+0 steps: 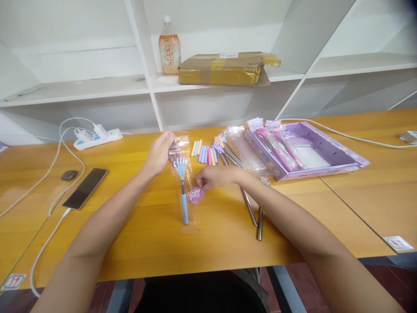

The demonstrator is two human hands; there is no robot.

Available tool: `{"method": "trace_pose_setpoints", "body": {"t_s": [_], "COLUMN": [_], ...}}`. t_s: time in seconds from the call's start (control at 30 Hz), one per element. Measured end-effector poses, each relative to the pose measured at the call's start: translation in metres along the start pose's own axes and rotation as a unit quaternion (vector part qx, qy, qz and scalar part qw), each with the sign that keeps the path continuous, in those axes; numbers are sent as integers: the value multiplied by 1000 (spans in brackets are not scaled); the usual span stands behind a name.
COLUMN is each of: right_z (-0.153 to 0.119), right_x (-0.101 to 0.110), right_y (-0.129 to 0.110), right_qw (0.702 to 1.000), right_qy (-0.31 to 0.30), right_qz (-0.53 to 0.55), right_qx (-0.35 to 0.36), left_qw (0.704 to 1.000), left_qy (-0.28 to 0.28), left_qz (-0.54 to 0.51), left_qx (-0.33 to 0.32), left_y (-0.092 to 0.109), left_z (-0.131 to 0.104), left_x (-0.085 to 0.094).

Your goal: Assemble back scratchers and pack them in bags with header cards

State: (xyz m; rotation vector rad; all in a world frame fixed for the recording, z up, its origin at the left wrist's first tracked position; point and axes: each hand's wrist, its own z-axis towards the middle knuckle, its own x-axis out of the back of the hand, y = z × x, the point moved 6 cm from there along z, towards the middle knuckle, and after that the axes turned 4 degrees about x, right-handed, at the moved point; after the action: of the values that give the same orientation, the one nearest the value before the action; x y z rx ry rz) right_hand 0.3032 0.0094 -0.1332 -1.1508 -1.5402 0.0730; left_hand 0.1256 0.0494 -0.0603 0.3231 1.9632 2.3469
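Observation:
My left hand (pixel 160 152) pinches the top of a clear plastic bag (pixel 192 217). Inside the bag lies a back scratcher (pixel 184 198) with a blue claw-shaped head, a metal neck and a blue handle. My right hand (pixel 216 178) is closed on a small pink-purple card (pixel 196 194), beside the bagged back scratcher. Beyond it are several pastel handle sleeves (pixel 203 153) in yellow, blue, purple and pink. More back scratchers (pixel 228 150) with metal rods lie in a heap, partly hidden by my right hand and forearm.
A purple box (pixel 339 163) at the right holds bagged pink back scratchers (pixel 276 150); empty-looking clear bags (pixel 243 148) lie beside it. At left are a phone (pixel 85 188), a mouse (pixel 69 175) and a power strip (pixel 104 140). The shelf bears a bottle (pixel 170 50) and cardboard box (pixel 224 69).

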Motion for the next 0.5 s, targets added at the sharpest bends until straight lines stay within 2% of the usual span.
{"method": "trace_pose_setpoints", "body": {"t_s": [0.2,0.33,0.4,0.47,0.5], "right_z": [-1,-18,-33,-51,-62], "right_x": [0,19,37,63,75], "right_y": [4,0,-5,-13,-17], "right_qw": [996,997,993,965,932], "right_qy": [-13,21,93,249,353], "right_qz": [84,72,54,38,32], "right_qx": [-1,19,45,66,76], "left_qw": [1000,1000,1000,1000,1000], "left_qy": [-7,-12,-16,-16,-15], "left_qz": [3,0,-3,-5,-6], "left_qx": [3,3,1,-4,-7], "left_y": [-1,-1,-1,-1,-2], "left_z": [0,-2,-3,-3,-3], "left_x": [-1,-4,-5,-7,-7]}}
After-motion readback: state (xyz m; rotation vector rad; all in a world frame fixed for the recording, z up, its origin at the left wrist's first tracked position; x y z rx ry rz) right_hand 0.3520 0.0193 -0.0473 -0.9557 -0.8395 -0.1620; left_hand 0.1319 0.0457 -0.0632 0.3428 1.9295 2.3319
